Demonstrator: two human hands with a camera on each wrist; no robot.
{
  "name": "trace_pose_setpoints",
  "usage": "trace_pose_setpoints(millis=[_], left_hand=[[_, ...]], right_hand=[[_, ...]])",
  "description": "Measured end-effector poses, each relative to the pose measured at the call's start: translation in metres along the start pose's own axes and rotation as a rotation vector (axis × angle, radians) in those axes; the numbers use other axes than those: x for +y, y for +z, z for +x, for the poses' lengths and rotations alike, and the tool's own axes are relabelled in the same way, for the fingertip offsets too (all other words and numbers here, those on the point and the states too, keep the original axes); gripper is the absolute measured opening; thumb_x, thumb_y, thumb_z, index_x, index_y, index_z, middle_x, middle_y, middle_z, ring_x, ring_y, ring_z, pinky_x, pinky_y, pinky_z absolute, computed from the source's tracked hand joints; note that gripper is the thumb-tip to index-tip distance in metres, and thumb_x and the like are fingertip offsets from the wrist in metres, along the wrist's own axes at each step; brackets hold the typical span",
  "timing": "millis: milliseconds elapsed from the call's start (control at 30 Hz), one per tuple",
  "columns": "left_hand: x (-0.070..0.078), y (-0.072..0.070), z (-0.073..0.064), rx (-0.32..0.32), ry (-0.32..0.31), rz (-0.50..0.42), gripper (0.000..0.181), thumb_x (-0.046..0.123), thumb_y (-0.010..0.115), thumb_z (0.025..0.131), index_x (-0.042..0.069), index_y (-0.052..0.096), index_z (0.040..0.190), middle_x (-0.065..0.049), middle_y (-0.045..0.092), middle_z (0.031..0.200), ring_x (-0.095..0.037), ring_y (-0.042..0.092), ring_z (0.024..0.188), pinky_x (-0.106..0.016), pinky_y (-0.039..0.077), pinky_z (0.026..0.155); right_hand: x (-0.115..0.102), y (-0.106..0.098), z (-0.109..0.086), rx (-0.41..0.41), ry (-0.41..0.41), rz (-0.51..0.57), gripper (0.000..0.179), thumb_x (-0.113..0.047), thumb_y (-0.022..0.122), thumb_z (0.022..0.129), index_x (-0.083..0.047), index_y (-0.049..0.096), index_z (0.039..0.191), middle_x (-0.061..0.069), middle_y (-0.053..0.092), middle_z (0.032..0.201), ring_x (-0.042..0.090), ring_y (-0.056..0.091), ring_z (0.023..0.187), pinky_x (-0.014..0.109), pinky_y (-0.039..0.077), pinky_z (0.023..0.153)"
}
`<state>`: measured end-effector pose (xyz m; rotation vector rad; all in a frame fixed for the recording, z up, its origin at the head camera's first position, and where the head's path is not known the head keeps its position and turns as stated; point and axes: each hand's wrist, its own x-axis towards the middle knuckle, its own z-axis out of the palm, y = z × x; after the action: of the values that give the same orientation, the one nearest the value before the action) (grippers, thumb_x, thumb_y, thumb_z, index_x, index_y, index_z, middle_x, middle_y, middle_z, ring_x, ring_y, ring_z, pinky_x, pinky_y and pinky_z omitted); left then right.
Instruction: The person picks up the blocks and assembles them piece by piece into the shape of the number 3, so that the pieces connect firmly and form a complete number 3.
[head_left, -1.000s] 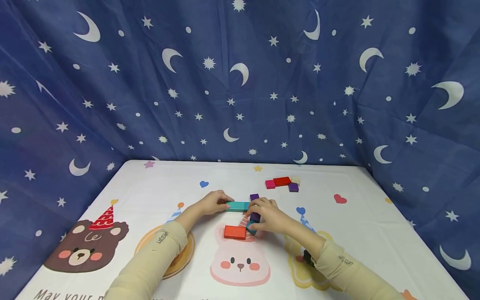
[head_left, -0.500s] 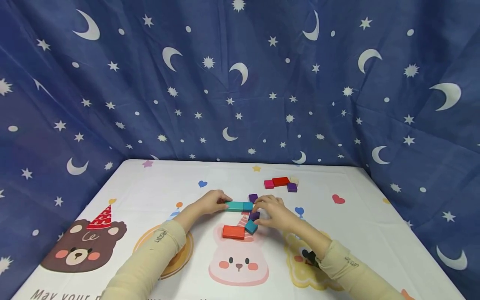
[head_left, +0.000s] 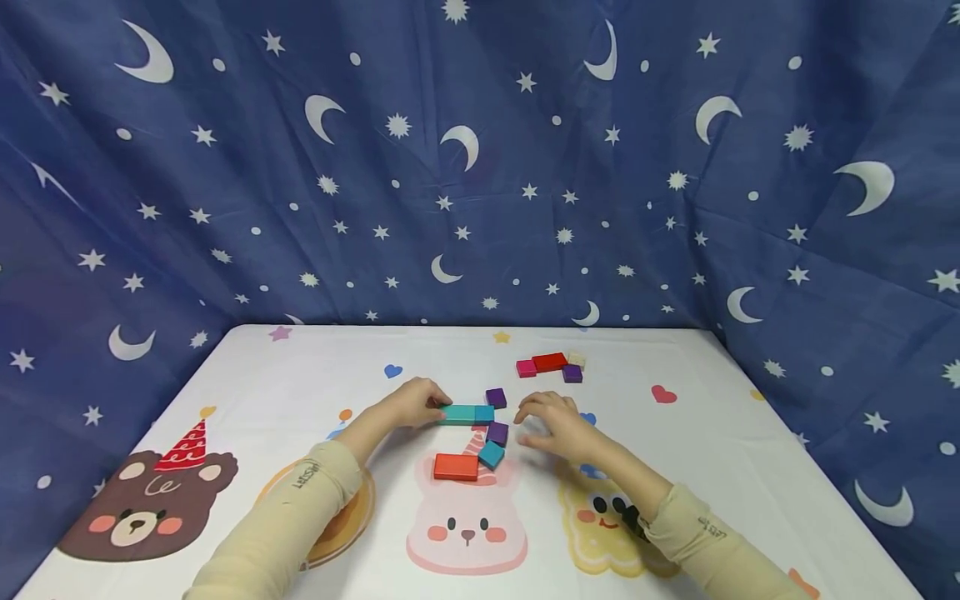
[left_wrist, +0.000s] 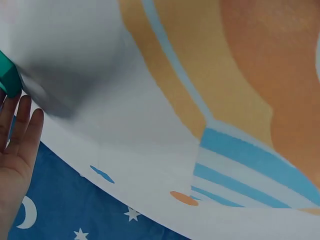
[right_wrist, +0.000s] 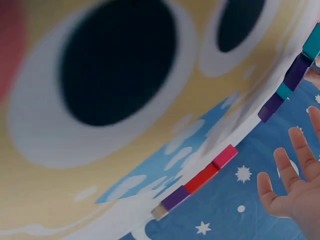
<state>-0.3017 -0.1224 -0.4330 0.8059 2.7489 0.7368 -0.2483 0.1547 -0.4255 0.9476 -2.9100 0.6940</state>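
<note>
My left hand (head_left: 416, 402) pinches the left end of a long teal block (head_left: 457, 415) lying on the table. A small blue block (head_left: 484, 414) sits against its right end. One purple block (head_left: 496, 398) lies just behind that end and another purple block (head_left: 497, 433) just in front. Closer to me, a turned blue block (head_left: 491, 455) lies beside an orange-red block (head_left: 455, 467). Right of this group, my right hand (head_left: 558, 429) hovers with spread, bent fingers and holds nothing. The left wrist view catches fingers at the teal block (left_wrist: 8, 75); the right wrist view shows an unfilled palm (right_wrist: 300, 185).
Toward the back right lie a pink block (head_left: 527, 368), a red block (head_left: 550, 362), a cream block (head_left: 576, 360) and a purple block (head_left: 572, 374), close together. The white tablecloth (head_left: 360, 358) has printed cartoon animals. A blue star-patterned curtain (head_left: 480, 167) rises behind the table.
My right hand has let go of the turned blue block and drawn off to the right. My left hand keeps its pinch on the teal block. The head view has shifted slightly.
</note>
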Motion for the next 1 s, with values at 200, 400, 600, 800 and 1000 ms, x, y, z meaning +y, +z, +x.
trace_pose_setpoints(millis=[200, 400, 600, 800, 1000], left_hand=[[0.0, -0.001, -0.001, -0.007, 0.021, 0.05, 0.026, 0.008, 0.068, 0.084, -0.001, 0.069, 0.109, -0.013, 0.07, 0.105, -0.02, 0.064, 0.091, -0.034, 0.052, 0.085], [0.0, 0.002, -0.005, 0.014, 0.027, 0.068, 0.026, 0.009, 0.066, 0.086, -0.001, 0.068, 0.11, -0.013, 0.069, 0.107, -0.024, 0.064, 0.098, -0.037, 0.051, 0.088], [-0.005, 0.005, -0.006, 0.047, 0.077, 0.124, 0.027, 0.013, 0.067, 0.086, 0.002, 0.069, 0.111, -0.011, 0.07, 0.103, -0.019, 0.063, 0.09, -0.035, 0.052, 0.082], [-0.011, 0.008, -0.008, 0.064, 0.102, 0.134, 0.028, 0.016, 0.066, 0.087, 0.004, 0.068, 0.113, -0.01, 0.069, 0.106, -0.017, 0.062, 0.09, -0.035, 0.051, 0.082], [-0.019, 0.007, -0.01, 0.062, 0.157, 0.082, 0.03, 0.015, 0.065, 0.088, 0.003, 0.067, 0.115, -0.01, 0.069, 0.106, -0.016, 0.059, 0.086, -0.031, 0.049, 0.078]], right_hand=[[0.004, 0.0, 0.0, -0.014, 0.022, -0.012, 0.021, -0.023, 0.07, 0.083, -0.011, 0.067, 0.101, 0.008, 0.063, 0.114, 0.03, 0.053, 0.112, 0.055, 0.037, 0.093], [0.011, -0.002, 0.001, 0.036, 0.064, 0.041, 0.022, -0.018, 0.069, 0.085, -0.005, 0.066, 0.102, 0.008, 0.067, 0.106, 0.029, 0.06, 0.103, 0.049, 0.045, 0.093], [0.025, -0.01, 0.005, 0.14, 0.159, -0.038, 0.024, -0.011, 0.071, 0.082, -0.001, 0.065, 0.103, 0.013, 0.068, 0.1, 0.03, 0.063, 0.093, 0.043, 0.052, 0.084], [0.045, -0.024, 0.011, 0.189, 0.233, -0.129, 0.026, -0.01, 0.07, 0.082, 0.001, 0.064, 0.105, 0.017, 0.068, 0.098, 0.031, 0.064, 0.09, 0.044, 0.052, 0.084], [0.065, -0.031, 0.017, 0.216, 0.35, -0.124, 0.029, -0.008, 0.069, 0.082, 0.005, 0.061, 0.106, 0.021, 0.067, 0.098, 0.032, 0.063, 0.087, 0.044, 0.053, 0.082]])
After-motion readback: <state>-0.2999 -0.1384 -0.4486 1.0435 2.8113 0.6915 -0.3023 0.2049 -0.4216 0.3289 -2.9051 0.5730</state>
